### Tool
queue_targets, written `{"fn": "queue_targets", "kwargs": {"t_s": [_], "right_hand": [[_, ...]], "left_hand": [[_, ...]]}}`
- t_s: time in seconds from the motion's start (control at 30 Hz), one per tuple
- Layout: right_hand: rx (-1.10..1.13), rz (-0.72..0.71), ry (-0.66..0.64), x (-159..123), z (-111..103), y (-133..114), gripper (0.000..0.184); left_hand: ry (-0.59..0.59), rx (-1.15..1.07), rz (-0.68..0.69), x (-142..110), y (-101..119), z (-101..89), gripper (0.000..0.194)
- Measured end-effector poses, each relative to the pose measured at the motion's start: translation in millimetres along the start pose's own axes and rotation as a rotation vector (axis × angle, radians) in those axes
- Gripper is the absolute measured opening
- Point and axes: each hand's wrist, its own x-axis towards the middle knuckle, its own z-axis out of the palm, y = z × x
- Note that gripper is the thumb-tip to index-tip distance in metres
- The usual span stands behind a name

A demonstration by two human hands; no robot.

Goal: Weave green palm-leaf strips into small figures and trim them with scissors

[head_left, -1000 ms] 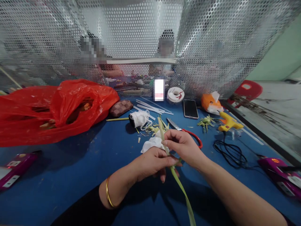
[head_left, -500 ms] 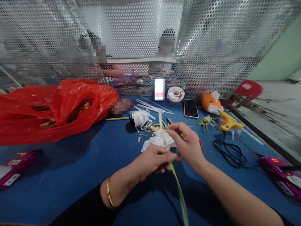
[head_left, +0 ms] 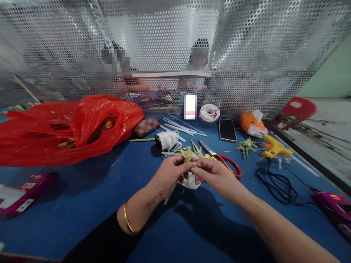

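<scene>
Above the blue table, my left hand [head_left: 171,175] is closed on a flat green leaf strip [head_left: 170,193], whose lower end hangs below the palm. My right hand [head_left: 216,173] pinches at the strip from the other side, its fingertips meeting my left thumb. Fingers cover the middle of the strip. Under the hands lies a crumpled white piece [head_left: 189,182], mostly hidden. Red-handled scissors [head_left: 229,162] rest just beyond my right hand. Yellow-green leaf scraps [head_left: 172,153] lie behind the fingers, beside a wound bundle of white string [head_left: 167,140].
A red plastic bag [head_left: 93,146] and checked pouch [head_left: 146,127] occupy the left. Behind are white strips [head_left: 181,127], a tape roll [head_left: 210,112] and a phone [head_left: 227,129]. On the right are a yellow glue gun [head_left: 274,146], its black cord [head_left: 276,184] and a purple power strip [head_left: 333,208].
My hands have drawn together at the strip. Its long tail no longer hangs toward me on the right; a shorter end shows under my left hand. The scissors are now uncovered, and the view has shifted slightly.
</scene>
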Motion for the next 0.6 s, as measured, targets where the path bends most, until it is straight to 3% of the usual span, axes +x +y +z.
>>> {"fn": "queue_targets", "kwargs": {"t_s": [0.13, 0.33, 0.6], "right_hand": [[0.034, 0.031, 0.075, 0.4, -1.3, -3.5, 0.034], [-0.126, -0.07, 0.127, -2.8, -4.3, -2.4, 0.029], [-0.278, -0.154, 0.116, -6.3, -9.6, -8.0, 0.029]], "left_hand": [[0.01, 0.033, 0.031, 0.9, -2.5, 0.5, 0.028], [0.029, -0.012, 0.01, 0.3, -1.3, 4.1, 0.032], [0.057, -0.036, 0.016, -0.4, 0.5, 4.9, 0.031]]}}
